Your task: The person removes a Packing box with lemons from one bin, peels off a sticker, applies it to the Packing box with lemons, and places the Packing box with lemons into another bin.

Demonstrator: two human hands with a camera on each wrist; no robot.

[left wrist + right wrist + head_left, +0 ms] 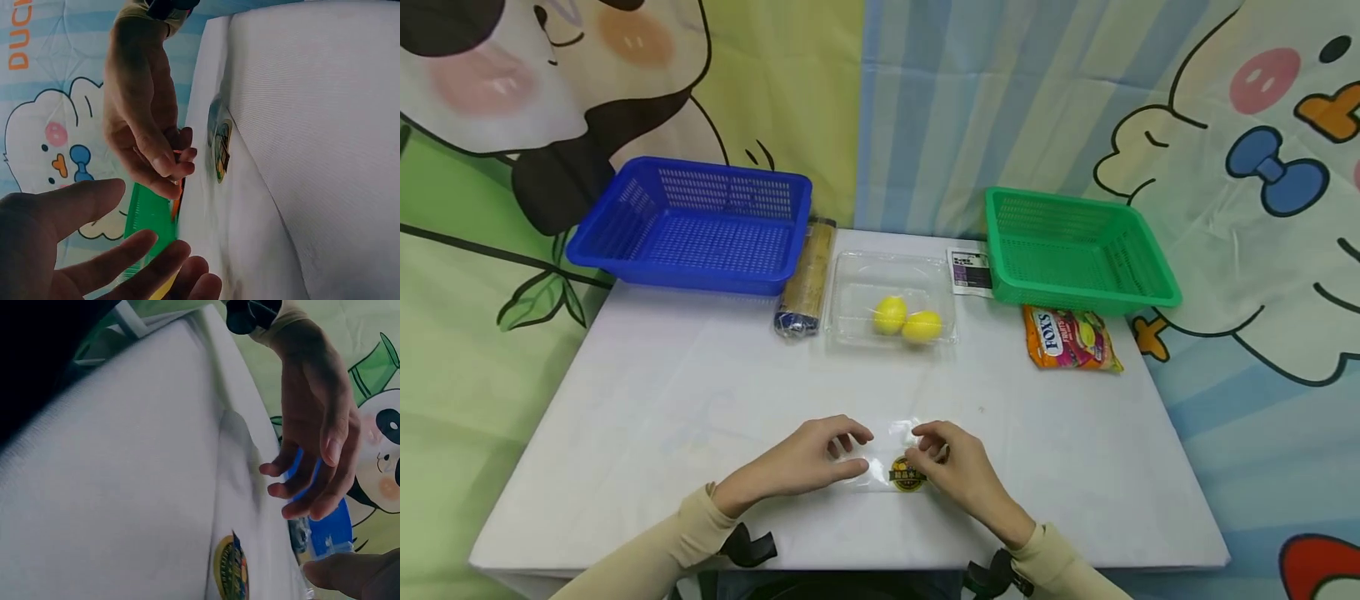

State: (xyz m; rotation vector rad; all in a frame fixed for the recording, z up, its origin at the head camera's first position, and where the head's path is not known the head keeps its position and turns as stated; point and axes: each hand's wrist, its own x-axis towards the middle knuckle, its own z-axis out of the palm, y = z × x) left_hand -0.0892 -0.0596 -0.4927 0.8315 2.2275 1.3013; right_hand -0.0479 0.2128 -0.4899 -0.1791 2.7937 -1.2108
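Observation:
A clear plastic bag (878, 478) with a round black-and-gold label (907, 475) lies flat on the white table near its front edge. My left hand (808, 458) hovers over the bag's left side, fingers relaxed and spread from the thumb, holding nothing. Over the right side, my right hand (958, 467) has loosely bent fingers and overlaps the label's edge in the head view. The left wrist view shows this right hand (140, 106) above the bag, thumb near its fingers. In the right wrist view, the left hand (319, 419) is raised off the table with nothing in it.
Behind the hands stands a clear plastic box (857, 292) with two yellow lemons (906, 320). Left of it are a rolled bamboo-like mat (808, 275) and a blue basket (700, 271). On the right, a green basket (1082, 293) stands behind an orange candy bag (1070, 339), beside a printed card (972, 273).

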